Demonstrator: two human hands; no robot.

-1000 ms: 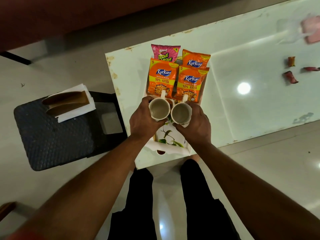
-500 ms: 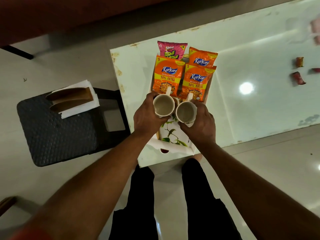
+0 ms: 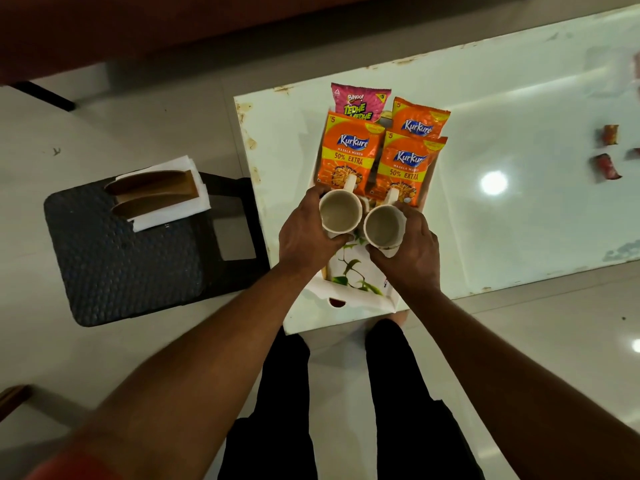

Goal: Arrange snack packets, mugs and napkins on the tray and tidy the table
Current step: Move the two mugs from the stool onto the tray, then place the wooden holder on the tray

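Observation:
A white tray (image 3: pixel 356 299) with a leaf print sits at the table's near left corner. Three orange Kurkure packets (image 3: pixel 348 150) and a pink Bingo packet (image 3: pixel 360 100) lie across its far half. My left hand (image 3: pixel 304 233) grips a white mug (image 3: pixel 340 211) and my right hand (image 3: pixel 408 251) grips a second white mug (image 3: pixel 383 225). Both mugs are upright, side by side over the tray's middle, handles pointing away from me. Whether they rest on the tray is hidden by my hands.
Small red wrappers (image 3: pixel 605 166) lie on the glossy white table (image 3: pixel 519 209) at the right. A dark woven stool (image 3: pixel 128 258) to the left carries white napkins (image 3: pixel 173 202) in a brown holder. My legs stand at the table's near edge.
Both hands keep hold of the mugs. The mugs have shifted slightly, with the right one now a little nearer me than the left. The view has drifted a little.

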